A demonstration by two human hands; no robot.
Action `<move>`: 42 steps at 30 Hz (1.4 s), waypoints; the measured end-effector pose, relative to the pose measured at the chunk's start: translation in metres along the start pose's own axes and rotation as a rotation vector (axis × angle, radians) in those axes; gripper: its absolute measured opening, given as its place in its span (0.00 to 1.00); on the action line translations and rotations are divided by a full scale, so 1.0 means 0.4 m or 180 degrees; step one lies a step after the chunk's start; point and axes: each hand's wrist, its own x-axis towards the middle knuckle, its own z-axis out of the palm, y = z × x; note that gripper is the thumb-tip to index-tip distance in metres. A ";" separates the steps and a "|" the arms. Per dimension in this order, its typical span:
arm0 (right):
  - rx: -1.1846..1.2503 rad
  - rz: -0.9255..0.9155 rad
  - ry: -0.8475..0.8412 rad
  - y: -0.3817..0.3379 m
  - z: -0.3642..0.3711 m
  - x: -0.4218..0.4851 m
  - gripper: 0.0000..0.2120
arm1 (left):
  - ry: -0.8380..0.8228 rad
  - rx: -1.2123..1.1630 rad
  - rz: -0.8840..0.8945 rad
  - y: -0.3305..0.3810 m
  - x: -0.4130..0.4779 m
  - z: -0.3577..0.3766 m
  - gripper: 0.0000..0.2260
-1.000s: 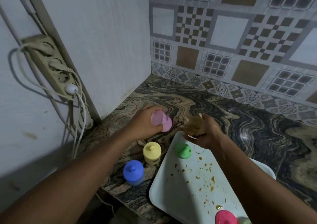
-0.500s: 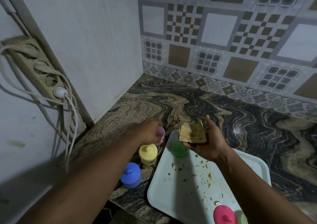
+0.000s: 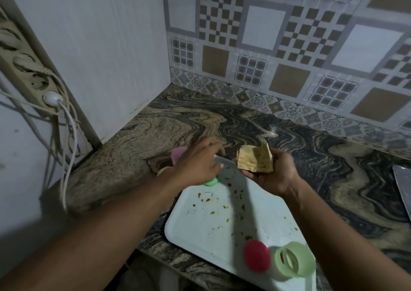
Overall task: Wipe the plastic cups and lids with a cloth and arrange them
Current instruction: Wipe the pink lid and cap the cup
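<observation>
The cloth (image 3: 255, 160) is gripped in the curled fingers of the right hand (image 3: 270, 176) above the far edge of the tray (image 3: 222, 228), while the left hand (image 3: 196, 165) is held, fingers loosely spread and nothing gripped, over the green cup (image 3: 210, 182) at the tray's far left corner. The step in hand is judged to be the fetching of that cup for wiping, a pink cup (image 3: 178, 153) being stood on the table (image 3: 124, 166) just beyond that corner. Next, the green cup would need to be grasped, lifted and brought to the cloth.
</observation>
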 end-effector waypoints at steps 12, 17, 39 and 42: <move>-0.0225 0.0383 -0.0224 -0.010 -0.200 -0.082 0.24 | -0.1495 0.0159 0.0048 0.268 -0.162 0.214 0.18; -0.0275 0.0569 -0.0458 0.002 -0.225 -0.101 0.24 | -0.1239 0.0357 -0.0182 0.294 -0.207 0.261 0.12; -0.2211 -0.0920 -0.0568 0.022 -0.118 -0.172 0.17 | 0.1068 0.0692 0.0008 0.249 -0.218 0.201 0.09; -0.2422 -0.1059 -0.0947 0.048 -0.082 -0.191 0.16 | 0.1654 0.1229 0.0360 0.257 -0.184 0.172 0.09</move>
